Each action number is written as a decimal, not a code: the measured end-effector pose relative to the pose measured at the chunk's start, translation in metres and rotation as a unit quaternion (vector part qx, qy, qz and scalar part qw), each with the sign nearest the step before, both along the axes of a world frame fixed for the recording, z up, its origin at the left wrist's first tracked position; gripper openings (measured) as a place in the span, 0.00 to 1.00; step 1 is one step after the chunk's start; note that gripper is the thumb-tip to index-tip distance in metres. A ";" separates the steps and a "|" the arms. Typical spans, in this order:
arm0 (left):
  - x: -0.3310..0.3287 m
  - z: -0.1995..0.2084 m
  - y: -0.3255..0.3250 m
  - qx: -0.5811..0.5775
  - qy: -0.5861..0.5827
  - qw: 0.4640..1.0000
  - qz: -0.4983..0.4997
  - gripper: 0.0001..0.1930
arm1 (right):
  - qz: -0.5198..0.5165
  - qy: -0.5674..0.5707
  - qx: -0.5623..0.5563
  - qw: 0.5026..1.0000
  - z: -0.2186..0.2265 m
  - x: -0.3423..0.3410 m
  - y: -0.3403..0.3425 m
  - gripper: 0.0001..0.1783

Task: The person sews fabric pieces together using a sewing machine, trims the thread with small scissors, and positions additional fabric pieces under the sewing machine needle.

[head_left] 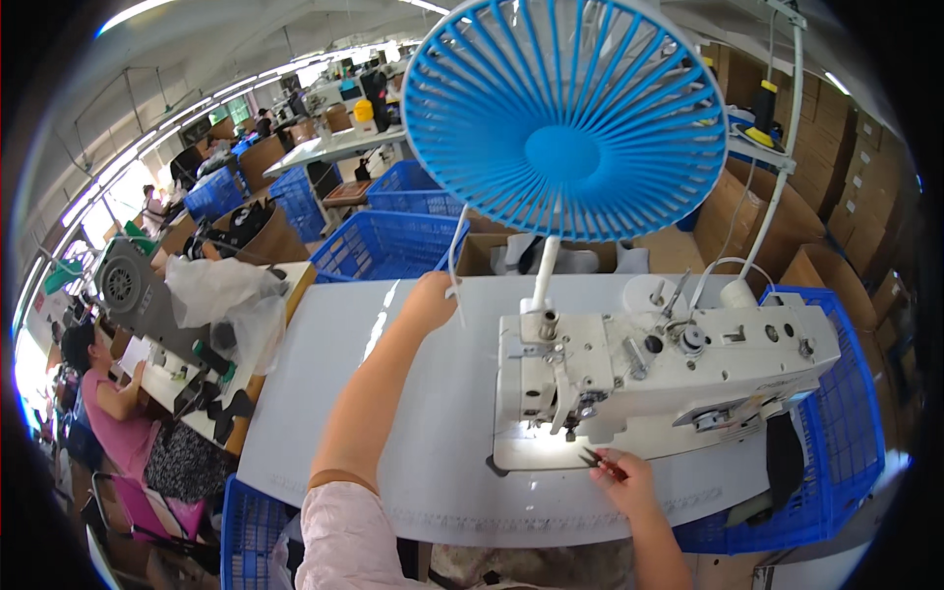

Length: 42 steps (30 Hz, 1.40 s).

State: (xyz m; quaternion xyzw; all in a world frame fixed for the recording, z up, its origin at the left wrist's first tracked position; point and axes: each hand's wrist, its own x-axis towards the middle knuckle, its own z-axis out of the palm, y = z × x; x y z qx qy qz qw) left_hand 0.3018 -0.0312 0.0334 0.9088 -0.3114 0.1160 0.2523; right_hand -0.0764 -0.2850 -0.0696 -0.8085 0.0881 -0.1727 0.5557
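Observation:
My left hand (430,302) is stretched out to the far edge of the white sewing table (423,433). Its fingers are closed on a thin white strip (458,241) that hangs beside the fan. By the front of the white sewing machine (669,369), my right hand (627,482) grips a small pair of thread snips (612,470) with reddish handles. Their dark blades point toward the lit needle area (560,447), apart from the needle. I see no fabric under the presser foot.
A big blue fan (560,152) rises over the machine. Blue crates (388,246) stand behind the table, and another blue crate (851,423) is at its right. To the left, a person in pink (118,413) sits at another machine (147,300). Cardboard boxes (865,187) line the right side.

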 end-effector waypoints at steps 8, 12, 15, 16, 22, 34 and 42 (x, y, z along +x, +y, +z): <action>-0.214 -0.002 0.174 0.037 0.173 0.958 0.226 0.09 | -0.021 -0.053 -0.131 0.990 -0.010 0.008 -0.002 0.18; -0.332 -0.019 0.313 -0.122 0.167 0.895 0.395 0.12 | -0.077 -0.045 -0.422 0.902 -0.009 0.007 -0.013 0.17; -0.439 -0.040 0.406 0.032 0.180 0.820 0.543 0.13 | -0.089 0.009 -0.475 0.876 -0.009 0.009 -0.013 0.16; -0.473 -0.061 0.435 0.081 0.215 0.794 0.563 0.13 | -0.076 0.006 -0.477 0.876 -0.008 0.007 -0.011 0.16; -0.546 -0.179 0.464 0.060 0.474 0.691 0.543 0.17 | 0.009 -0.050 -0.491 0.869 0.006 -0.014 0.059 0.16; -0.443 -0.370 0.444 -0.096 0.451 0.427 0.778 0.53 | 0.007 -0.026 -0.483 0.875 -0.009 -0.016 0.074 0.18; -0.457 -0.338 0.440 -0.166 0.415 0.403 0.799 0.33 | 0.007 -0.004 -0.495 0.869 -0.010 -0.014 0.070 0.17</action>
